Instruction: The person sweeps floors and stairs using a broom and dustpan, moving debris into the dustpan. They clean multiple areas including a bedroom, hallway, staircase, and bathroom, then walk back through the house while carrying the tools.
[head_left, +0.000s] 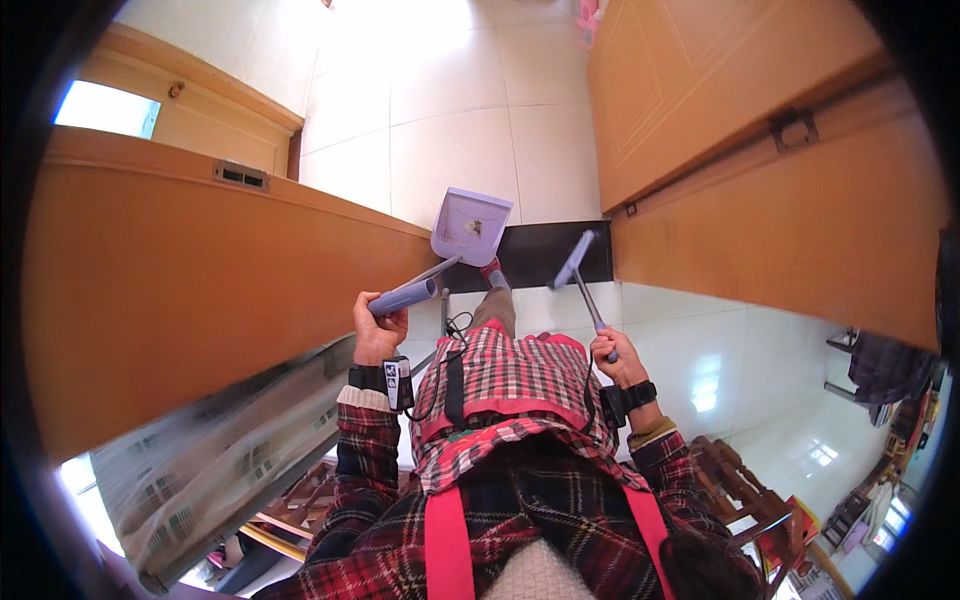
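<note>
My left hand (380, 326) grips the purple handle (403, 298) of a long-handled dustpan. The dustpan's pale purple pan (469, 225) is in front of my foot, at the edge of the dark threshold strip. A small clump of debris (474, 226) lies in the pan. My right hand (616, 354) is closed around the purple-tipped handle of a broom or floor brush (587, 300). Its pale purple head (575, 259) is slightly blurred and appears over the right part of the black strip (532, 251), apart from the dustpan.
Wooden door panels flank me, one at left (225, 277) and one at right (765, 225). Pale floor tiles (457, 142) stretch beyond the threshold. A covered piece of furniture (225, 465) is at lower left. Brown wooden chairs (731, 480) stand behind me at right.
</note>
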